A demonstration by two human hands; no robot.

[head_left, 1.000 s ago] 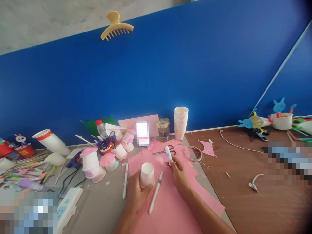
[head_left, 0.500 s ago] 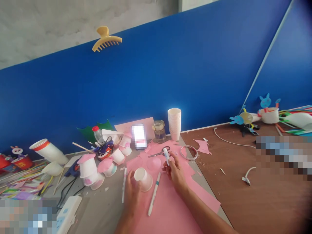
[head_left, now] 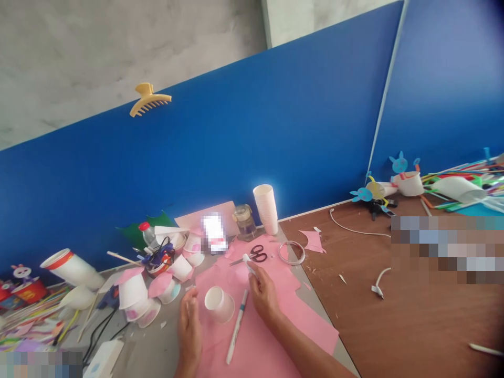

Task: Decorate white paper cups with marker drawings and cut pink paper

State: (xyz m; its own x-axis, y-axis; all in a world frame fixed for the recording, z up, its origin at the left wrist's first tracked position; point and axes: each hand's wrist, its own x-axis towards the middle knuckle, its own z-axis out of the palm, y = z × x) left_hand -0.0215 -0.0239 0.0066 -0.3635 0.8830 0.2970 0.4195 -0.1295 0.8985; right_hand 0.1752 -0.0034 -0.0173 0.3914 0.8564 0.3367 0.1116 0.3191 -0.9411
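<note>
Left hand (head_left: 189,328) is open with the fingers up, holding nothing, right next to a white paper cup (head_left: 219,304) lying on its side on pink paper (head_left: 271,333). Can't tell if the two are actually touching. Right hand (head_left: 264,296) is curled around what looks like a white glue stick (head_left: 249,264), and the fingers hide most of it, so any label is unreadable. Between the hands, a white marker (head_left: 237,326) lies on the paper. Just past the fingertips sit black-handled scissors (head_left: 252,255), with a thin ring of tape (head_left: 292,252) off to the right. Farther back on the grey table (head_left: 153,336) there's a stack of paper cups (head_left: 265,209), a glass jar (head_left: 244,221), and a bright blurred rectangle (head_left: 213,232) I can't make out. Paper cups with pink tops (head_left: 134,291) are bunched to the left. Pixelated patches cover the bottom-left corner and the right side.
</note>
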